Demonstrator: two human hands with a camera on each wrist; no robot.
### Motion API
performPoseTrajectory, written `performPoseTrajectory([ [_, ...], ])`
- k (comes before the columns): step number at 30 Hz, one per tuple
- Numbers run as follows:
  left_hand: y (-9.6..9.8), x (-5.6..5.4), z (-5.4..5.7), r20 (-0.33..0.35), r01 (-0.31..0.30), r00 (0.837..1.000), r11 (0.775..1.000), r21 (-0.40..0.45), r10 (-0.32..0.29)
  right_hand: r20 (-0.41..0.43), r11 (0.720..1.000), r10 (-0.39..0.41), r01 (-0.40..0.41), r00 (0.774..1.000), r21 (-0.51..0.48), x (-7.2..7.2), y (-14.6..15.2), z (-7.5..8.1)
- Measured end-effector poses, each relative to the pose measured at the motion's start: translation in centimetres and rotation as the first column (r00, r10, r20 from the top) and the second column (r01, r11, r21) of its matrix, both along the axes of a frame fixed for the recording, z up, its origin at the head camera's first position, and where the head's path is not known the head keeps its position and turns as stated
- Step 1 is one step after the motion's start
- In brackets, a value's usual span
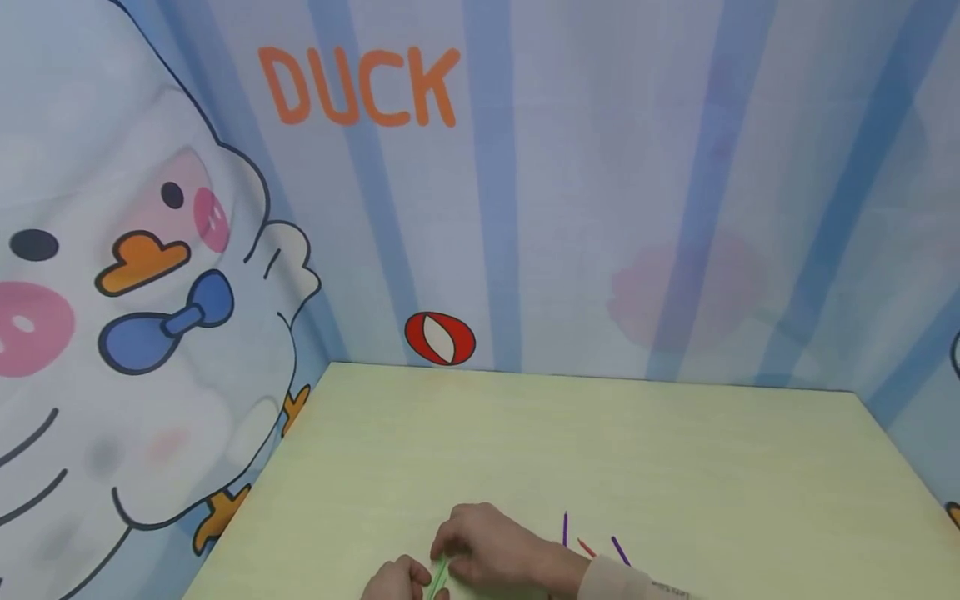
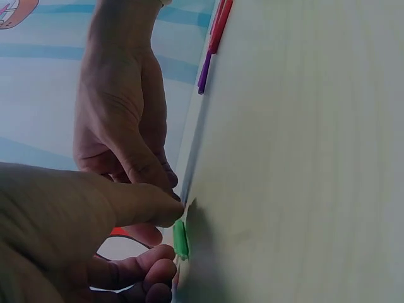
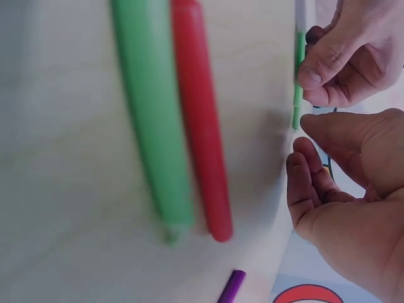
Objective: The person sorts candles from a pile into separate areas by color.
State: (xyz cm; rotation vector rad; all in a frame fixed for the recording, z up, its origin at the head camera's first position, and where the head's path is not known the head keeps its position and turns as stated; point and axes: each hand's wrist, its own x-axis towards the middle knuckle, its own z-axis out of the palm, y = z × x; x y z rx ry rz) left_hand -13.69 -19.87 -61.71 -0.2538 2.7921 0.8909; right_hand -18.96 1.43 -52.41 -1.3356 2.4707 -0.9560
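My left hand (image 1: 397,581) pinches a slim green pen-like stick (image 1: 437,578) low in the head view. The left wrist view shows the stick's green end (image 2: 180,240) between the left thumb and fingers. In the right wrist view my right hand (image 3: 353,183) is at the stick's other end, its thumb tip right beside that end and its fingers loosely bent. Seen from the head, the right hand (image 1: 495,546) reaches across from the right. Close to the right wrist camera lie another green stick (image 3: 154,120) and a red stick (image 3: 205,126).
Right of the hands, two purple sticks (image 1: 566,528) and a red stick (image 1: 587,547) lie on the pale yellow table (image 1: 600,450). A printed duck curtain (image 1: 555,167) borders the table at the back and left.
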Motion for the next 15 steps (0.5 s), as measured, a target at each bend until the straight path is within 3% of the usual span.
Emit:
performPoseTrajectory([
  [3, 0.8, 0.6, 1.2, -0.098, -0.019, 0.995, 1.000, -0.009, 0.018, 0.031, 0.999, -0.041, 0.041, 0.999, -0.020, 0.0, 0.3, 0.5],
  [6, 1.9, 1.2, 3.4, -0.175, -0.025, 0.984, 1.000, -0.014, 0.022, 0.085, 0.995, -0.088, 0.091, 0.992, -0.030, 0.0, 0.8, 1.2],
  [10, 3.2, 1.7, 7.0, -0.209, -0.008, 0.978, 1.000, -0.016, 0.005, 0.152, 0.988, -0.146, 0.151, 0.978, -0.026, 0.0, 2.1, 2.1],
  [12, 3.8, 1.7, 8.3, -0.215, -0.008, 0.977, 0.999, -0.036, 0.000, 0.172, 0.984, -0.165, 0.174, 0.971, -0.036, 0.0, 3.2, 2.6],
  [15, 4.8, 1.7, 9.6, -0.276, 0.017, 0.961, 0.999, -0.046, -0.029, 0.198, 0.975, -0.194, 0.212, 0.961, -0.070, 0.2, 5.2, 3.5],
])
